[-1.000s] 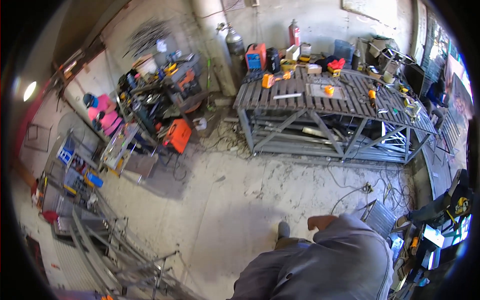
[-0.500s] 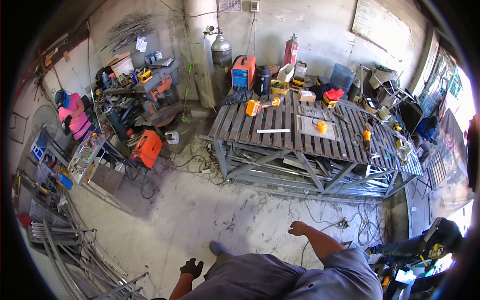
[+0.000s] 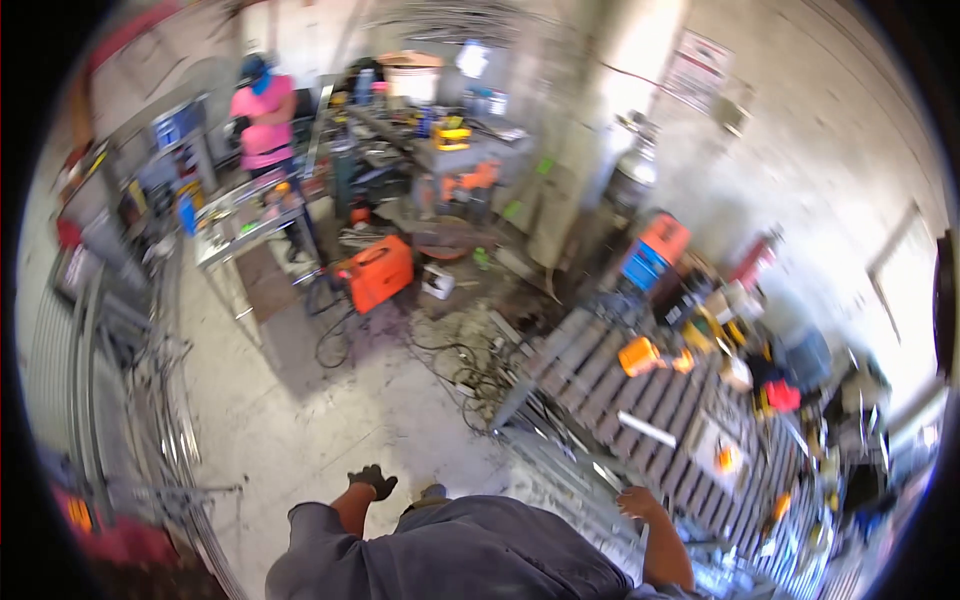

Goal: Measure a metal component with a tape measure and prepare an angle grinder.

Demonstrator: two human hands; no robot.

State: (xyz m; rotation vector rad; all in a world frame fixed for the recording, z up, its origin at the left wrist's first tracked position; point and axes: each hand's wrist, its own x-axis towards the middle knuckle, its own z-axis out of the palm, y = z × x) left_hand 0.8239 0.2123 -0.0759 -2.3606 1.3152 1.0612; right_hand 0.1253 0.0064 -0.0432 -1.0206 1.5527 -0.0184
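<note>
My left hand (image 3: 373, 482), in a dark glove, hangs over the floor with its fingers apart and nothing in it. My bare right hand (image 3: 637, 503) is beside the near edge of a slatted metal workbench (image 3: 575, 395); its fingers look loosely spread, and no held thing shows. On the bench lie an orange-yellow power tool (image 3: 638, 356), a white flat strip (image 3: 647, 429) and a small orange-yellow tool (image 3: 727, 459) on a pale plate.
An orange machine (image 3: 380, 274) stands on the floor ahead, with cables (image 3: 455, 375) between it and the bench. A person in pink (image 3: 265, 118) stands at a small table (image 3: 240, 238) far left. Long metal bars (image 3: 90, 350) line the left side. A gas cylinder (image 3: 632, 175) is by the wall.
My view has swung left, so the bench now sits tilted on the right and the person in pink nearer the middle. Both hands have shifted; my right hand is now beside the bench.
</note>
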